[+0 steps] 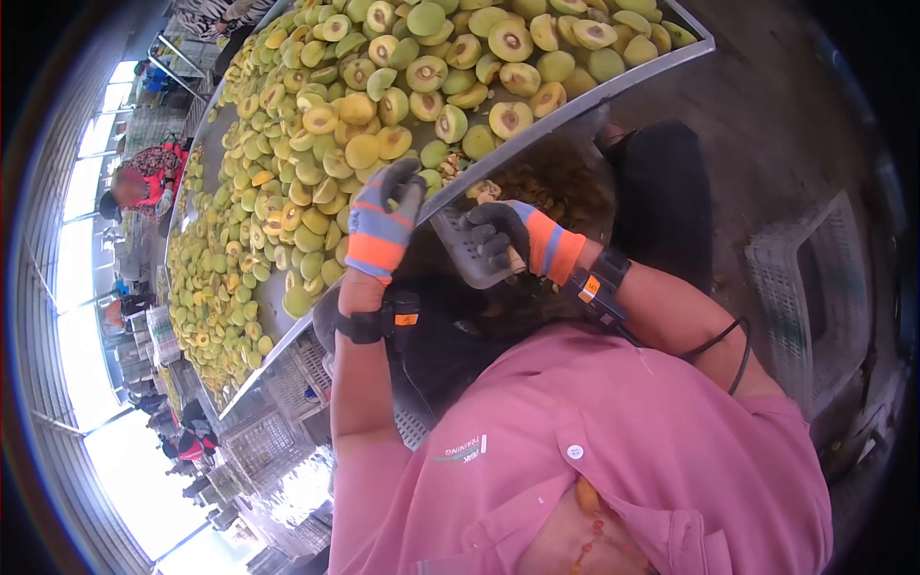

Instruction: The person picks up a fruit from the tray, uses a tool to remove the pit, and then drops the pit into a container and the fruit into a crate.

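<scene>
Halved green-yellow stone fruits, many with brown pits showing, cover a metal-rimmed table. Above its near rim, my left hand, in an orange, blue and grey glove, has curled fingers with the thumb close to their tips. Green fruit lies beside those fingertips; what the hand pinches, if anything, is hidden. In a matching glove, my right hand is wrapped around a tan, wooden-looking handle, part of which sticks out below the fist. Just behind that hand is a grey plastic piece at the table's edge.
Brown scraps lie below the rim, near a dark-clothed leg. A pale plastic crate stands at right. Another person in red is at the table's far left side. Stacked crates fill the lower left background.
</scene>
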Motion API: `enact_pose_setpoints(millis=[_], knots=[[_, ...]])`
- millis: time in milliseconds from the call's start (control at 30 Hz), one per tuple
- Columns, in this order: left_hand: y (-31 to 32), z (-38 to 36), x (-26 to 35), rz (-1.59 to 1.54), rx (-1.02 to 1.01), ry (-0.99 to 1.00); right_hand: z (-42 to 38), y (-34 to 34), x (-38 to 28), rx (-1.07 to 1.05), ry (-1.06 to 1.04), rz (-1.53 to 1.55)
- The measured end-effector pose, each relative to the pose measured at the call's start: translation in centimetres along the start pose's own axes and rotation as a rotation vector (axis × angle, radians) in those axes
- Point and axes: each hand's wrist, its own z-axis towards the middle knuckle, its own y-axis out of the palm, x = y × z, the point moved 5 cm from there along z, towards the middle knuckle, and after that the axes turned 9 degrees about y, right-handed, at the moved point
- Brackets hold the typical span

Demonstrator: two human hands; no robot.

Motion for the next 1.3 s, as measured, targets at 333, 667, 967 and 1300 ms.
enact_pose_setpoints(millis=[333,667,967,1300], knots=[[5.0,-2.9,2.4,-0.570,-0.339,-0.232,-2.6,2.4,0.8,-0.021,-0.318,-0.867],[6.1,-2.8,2.7,-0.589,-0.337,-0.253,-3.2,0.0,-0.4,0.534,-0.246,-0.883],[5.3,-2.1,2.2,0.213,-0.187,0.009,-3.2,-0.1,-0.7,0.382,-0.099,-0.721],[-1.2,7.6,-7.3,0.900,-0.176,-0.253,-2.9,0.1,-1.4,0.496,-0.320,-0.649]])
